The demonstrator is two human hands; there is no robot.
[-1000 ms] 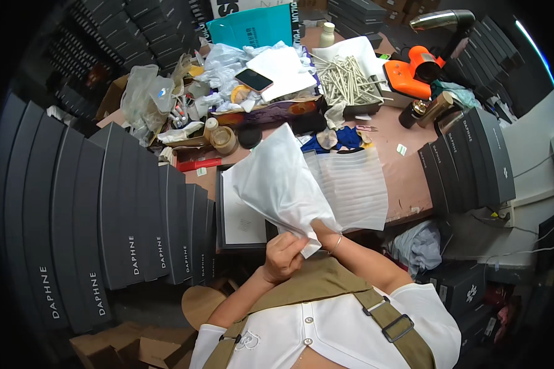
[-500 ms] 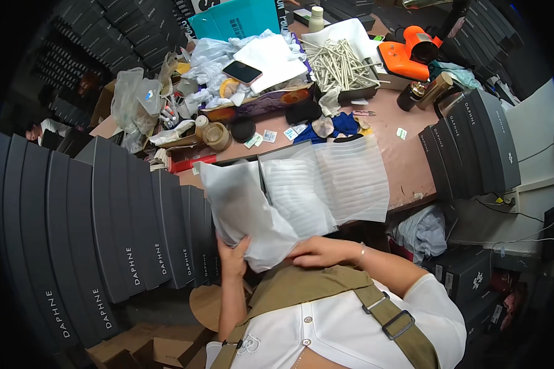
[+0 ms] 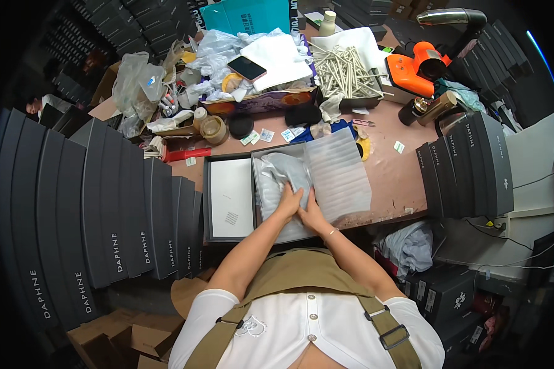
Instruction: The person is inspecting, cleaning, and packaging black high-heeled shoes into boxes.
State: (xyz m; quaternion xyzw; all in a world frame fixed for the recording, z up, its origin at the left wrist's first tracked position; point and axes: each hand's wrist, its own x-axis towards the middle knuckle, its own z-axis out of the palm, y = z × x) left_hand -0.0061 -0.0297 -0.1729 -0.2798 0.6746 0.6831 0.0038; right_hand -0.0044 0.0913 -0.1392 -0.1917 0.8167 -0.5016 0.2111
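A dark box (image 3: 276,240) lies open on the table in front of me, a pleated white foam sheet (image 3: 338,169) spreading over its right side. Inside it sits a translucent white bag (image 3: 287,167) wrapped around something greyish whose kind is obscured. My left hand (image 3: 289,203) closes on the bag's near end. Against it, my right hand (image 3: 314,216) also grips the bag, fingers partly hidden. Left of the box lies its lid (image 3: 231,197), white inside with a small printed patch.
Tall stacks of dark boxes (image 3: 98,203) stand at left, and a shorter stack (image 3: 465,163) at right. Behind lie a phone (image 3: 247,68) on crumpled wrapping, a tray of pale sticks (image 3: 348,71), an orange device (image 3: 412,64), a jar (image 3: 213,130) and a flask (image 3: 443,106).
The white bag has moved right and down, from above the lid into the box, uncovering the lid's white inside. Both hands have come together on it.
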